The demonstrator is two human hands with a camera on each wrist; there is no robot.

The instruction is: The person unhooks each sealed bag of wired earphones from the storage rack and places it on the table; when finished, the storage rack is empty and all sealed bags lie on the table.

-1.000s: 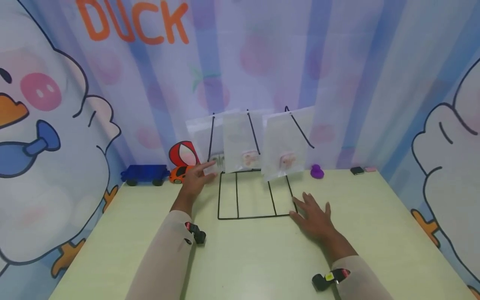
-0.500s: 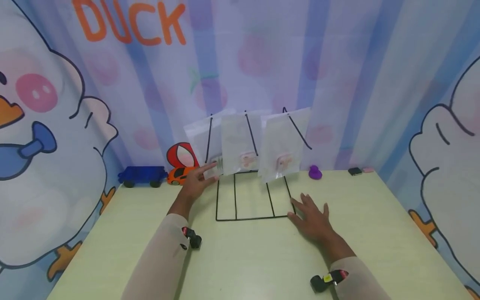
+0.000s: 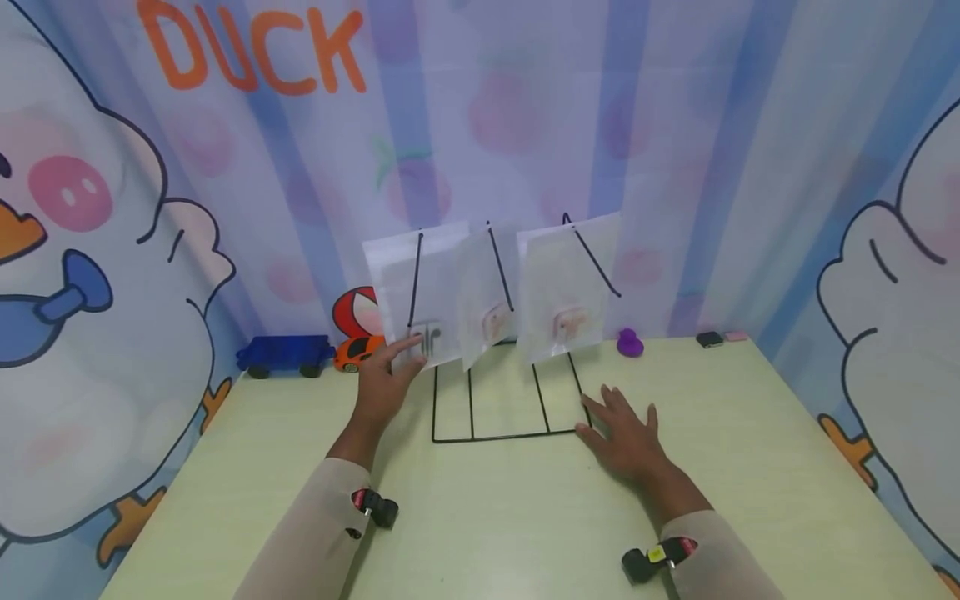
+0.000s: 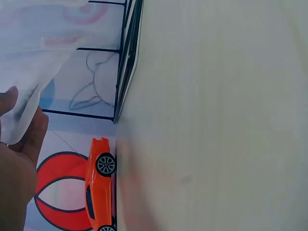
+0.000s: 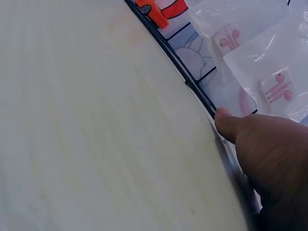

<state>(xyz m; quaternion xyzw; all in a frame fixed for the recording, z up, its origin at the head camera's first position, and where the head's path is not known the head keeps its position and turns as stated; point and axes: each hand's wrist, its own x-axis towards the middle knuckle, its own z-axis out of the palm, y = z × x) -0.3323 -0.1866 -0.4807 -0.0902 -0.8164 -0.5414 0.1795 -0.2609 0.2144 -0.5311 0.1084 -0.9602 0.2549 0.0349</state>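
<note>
Three translucent white bags hang on the hooks of a black wire rack. My left hand pinches the lower left corner of the left bag between thumb and fingers; the left wrist view shows the bag edge between them. A small square pack with dark earphones shows low inside it. Its right part overlaps the middle bag, which is turned partly edge-on. Packs with pink earphones lie in the other two bags, including the right bag. My right hand, fingers spread, rests at the right end of the rack's base.
Left of the rack stand an orange toy car and a blue toy wagon. A purple rubber duck sits to the right, with a small black item and a pink one farther along the table's back edge. A printed curtain hangs behind.
My left hand has turned the left bag to face forward, so it now spreads over part of the middle bag, which has swung askew. The right hand keeps its place on the rack.
</note>
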